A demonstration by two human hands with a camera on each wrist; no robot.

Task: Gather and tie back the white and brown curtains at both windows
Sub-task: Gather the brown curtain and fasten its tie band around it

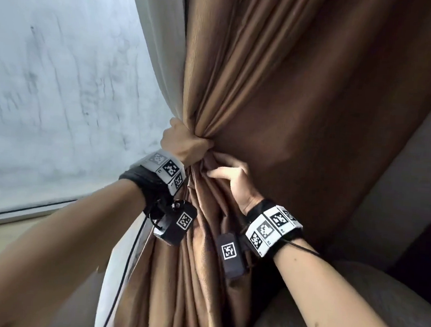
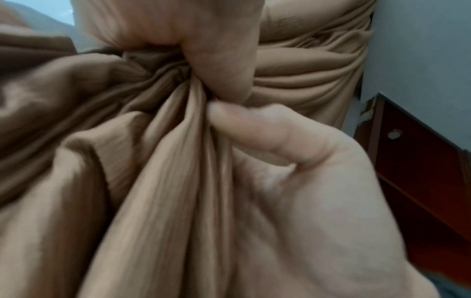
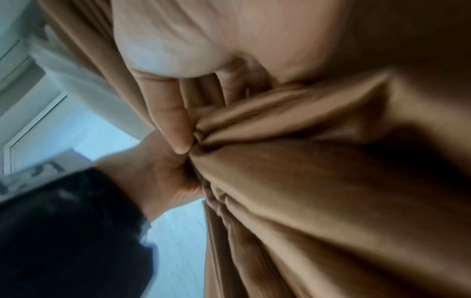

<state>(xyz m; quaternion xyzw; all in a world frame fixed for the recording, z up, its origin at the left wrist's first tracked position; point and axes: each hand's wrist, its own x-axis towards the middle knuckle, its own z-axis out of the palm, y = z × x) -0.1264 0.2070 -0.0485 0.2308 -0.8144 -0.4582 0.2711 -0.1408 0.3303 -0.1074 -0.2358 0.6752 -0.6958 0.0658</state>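
Two hands are all we have on the fabric. Our left hand (image 1: 184, 142) is fisted tight round the gathered neck of the brown ribbed drape curtain (image 1: 278, 91), and our right hand (image 1: 230, 176), just below and touching it, curls its fingers and thumb into the same folds. The thin white sheer curtain (image 1: 163, 57) hangs beside the brown one against the frosted window pane (image 1: 56, 88); whether it is inside the bunch we cannot tell. We judge the gathering here nearly done, the tying not yet begun, as no tie-back shows. Of a second window we see nothing.

The left wrist view alone shows a dark red wooden piece (image 2: 418, 161) beside the pale wall (image 2: 420, 50). The right wrist view alone shows the white window frame (image 3: 33, 125).
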